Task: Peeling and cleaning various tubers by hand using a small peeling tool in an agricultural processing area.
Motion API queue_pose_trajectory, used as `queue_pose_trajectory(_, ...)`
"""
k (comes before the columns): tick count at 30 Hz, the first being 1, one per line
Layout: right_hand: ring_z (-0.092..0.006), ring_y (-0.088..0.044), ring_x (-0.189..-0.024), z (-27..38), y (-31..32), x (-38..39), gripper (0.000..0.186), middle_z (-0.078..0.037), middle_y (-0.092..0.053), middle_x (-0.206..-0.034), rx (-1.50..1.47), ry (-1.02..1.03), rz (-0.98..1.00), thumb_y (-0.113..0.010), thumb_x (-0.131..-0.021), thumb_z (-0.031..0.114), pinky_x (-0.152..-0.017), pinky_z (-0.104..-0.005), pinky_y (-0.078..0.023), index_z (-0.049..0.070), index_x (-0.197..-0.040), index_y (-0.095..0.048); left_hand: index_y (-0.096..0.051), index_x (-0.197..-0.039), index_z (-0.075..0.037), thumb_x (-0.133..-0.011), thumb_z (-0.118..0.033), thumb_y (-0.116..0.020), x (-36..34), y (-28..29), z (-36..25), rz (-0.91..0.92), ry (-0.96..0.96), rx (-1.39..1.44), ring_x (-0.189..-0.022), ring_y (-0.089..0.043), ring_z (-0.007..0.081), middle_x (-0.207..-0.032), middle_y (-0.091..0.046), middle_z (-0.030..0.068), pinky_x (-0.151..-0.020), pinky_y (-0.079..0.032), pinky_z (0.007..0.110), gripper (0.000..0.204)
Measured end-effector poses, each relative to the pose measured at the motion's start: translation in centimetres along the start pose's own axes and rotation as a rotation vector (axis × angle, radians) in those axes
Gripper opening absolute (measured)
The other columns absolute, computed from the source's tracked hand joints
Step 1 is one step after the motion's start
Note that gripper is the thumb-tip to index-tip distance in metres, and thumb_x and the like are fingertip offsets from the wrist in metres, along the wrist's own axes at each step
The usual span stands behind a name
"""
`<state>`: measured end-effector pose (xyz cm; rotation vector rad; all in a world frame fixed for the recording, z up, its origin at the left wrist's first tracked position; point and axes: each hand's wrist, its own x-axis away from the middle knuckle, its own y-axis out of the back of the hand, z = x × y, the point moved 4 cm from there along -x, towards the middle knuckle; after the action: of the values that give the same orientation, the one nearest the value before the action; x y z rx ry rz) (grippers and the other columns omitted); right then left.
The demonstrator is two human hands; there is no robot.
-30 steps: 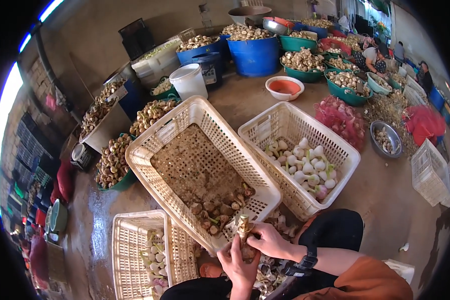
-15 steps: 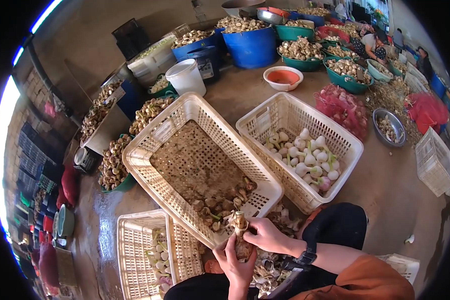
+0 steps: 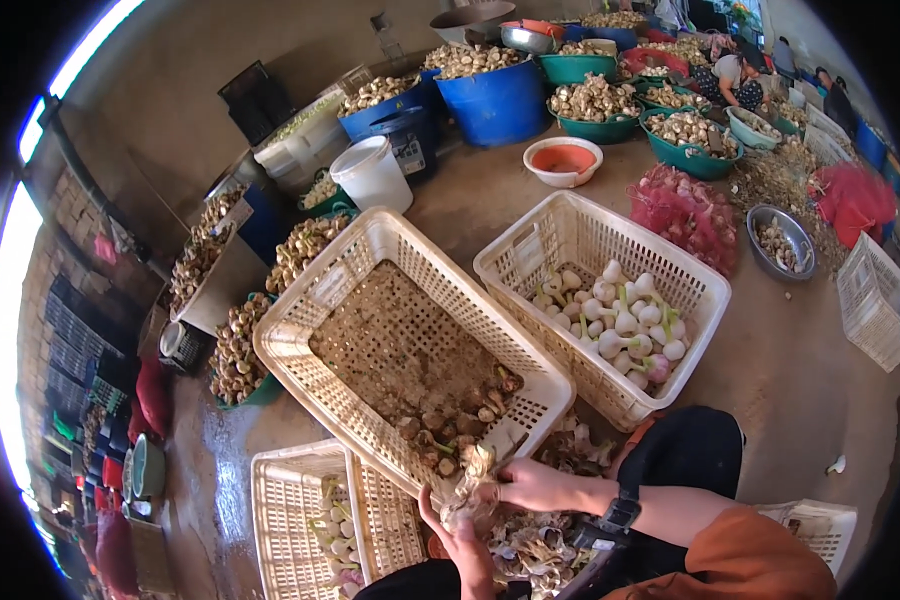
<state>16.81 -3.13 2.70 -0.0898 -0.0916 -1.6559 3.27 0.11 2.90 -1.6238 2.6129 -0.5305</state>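
Low in the head view, a garlic bulb (image 3: 467, 508) with loose papery skin is held between my two hands, slightly blurred. My left hand (image 3: 462, 555) cups it from below, with the fingers around its side. From the right, my right hand (image 3: 542, 487) pinches at its skin near the top; the fingertips are partly hidden. Just beyond is a tilted cream crate (image 3: 410, 240) with several brown, unpeeled garlic bulbs (image 3: 455, 430) in its near corner. Beneath my hands lies a heap of peeled-off garlic skins (image 3: 540, 550).
At right, a cream crate (image 3: 705, 300) holds peeled white garlic bulbs (image 3: 625, 320). Another crate (image 3: 275, 500) at lower left holds more. Behind stand a white bucket (image 3: 372, 172), a blue tub (image 3: 492, 105), green basins, a pink net sack (image 3: 682, 215) and a metal basin (image 3: 753, 250). People sit far right.
The bulb has tipped and its skin now hangs looser between my hands. My right hand has shifted slightly right and down, and my left fingers have spread a little. The whole view has shifted slightly.
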Motion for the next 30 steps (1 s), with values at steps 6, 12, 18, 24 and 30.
queue_pose_trajectory(6, -0.0193, -0.058, -0.059, 1.2, -0.3, 1.3, 0.017, -0.012, -0.064, -0.083, 0.72, 0.442, -0.084, -0.055, -0.089, 0.018, -0.054, -0.0336, -0.045, 0.002, -0.09, -0.062, -0.035, -0.132, -0.011, -0.084, -0.05, -0.034, -1.3, 1.3, 1.1, 0.092, 0.429, 0.551, -0.068, -0.055, 0.0199, -0.098, -0.056, 0.0114, -0.044, -0.042, 0.028, 0.062)
queue_pose_trajectory(12, -0.0182, -0.053, -0.058, 2.0, -1.1, 1.3, 0.014, -0.01, -0.062, -0.072, 0.102, 0.42, -0.297, -0.056, -0.086, 0.012, -0.056, -0.0301, -0.044, -0.001, -0.083, -0.061, -0.025, -0.134, -0.011, -0.082, -0.031, -0.059, -1.5, 0.7, -2.6, -0.049, -0.6, -0.473, -0.076, -0.056, 0.0181, -0.1, -0.049, 0.0087, -0.061, -0.05, 0.031, 0.066)
queue_pose_trajectory(18, -0.0221, -0.06, -0.072, 0.8, 0.9, 0.9, 0.017, -0.013, -0.063, -0.081, 0.378, 0.348, -0.2, -0.054, -0.087, 0.015, -0.069, -0.0349, -0.048, 0.003, -0.097, -0.062, -0.045, -0.109, -0.008, -0.09, -0.048, -0.043, -0.8, 0.2, 0.4, -0.179, 0.116, 0.17, -0.054, -0.048, 0.012, -0.071, -0.051, 0.0031, -0.044, -0.037, 0.024, 0.044)
queue_pose_trajectory(24, -0.0262, -0.061, -0.07, 0.2, 0.2, 1.2, 0.019, -0.016, -0.062, -0.08, 0.205, 0.252, -0.174, -0.054, -0.087, 0.018, -0.065, -0.0355, -0.047, 0.001, -0.093, -0.061, -0.02, -0.131, -0.008, -0.071, -0.006, -0.069, 0.4, -1.4, -1.3, -0.083, -0.333, -0.276, -0.1, -0.048, 0.0264, -0.115, -0.04, 0.0177, -0.088, -0.043, 0.038, 0.077)
queue_pose_trajectory(30, -0.0306, -0.06, -0.069, 4.7, 1.6, 3.6, 0.013, -0.013, -0.06, -0.078, 0.53, 0.399, 0.004, -0.058, -0.082, 0.013, -0.06, -0.0381, -0.047, 0.004, -0.092, -0.06, -0.042, -0.122, -0.003, -0.081, -0.054, -0.033, -0.3, 2.0, 0.1, 0.439, 0.339, 0.279, -0.087, -0.056, 0.0212, -0.103, -0.056, 0.0107, -0.06, -0.049, 0.035, 0.067)
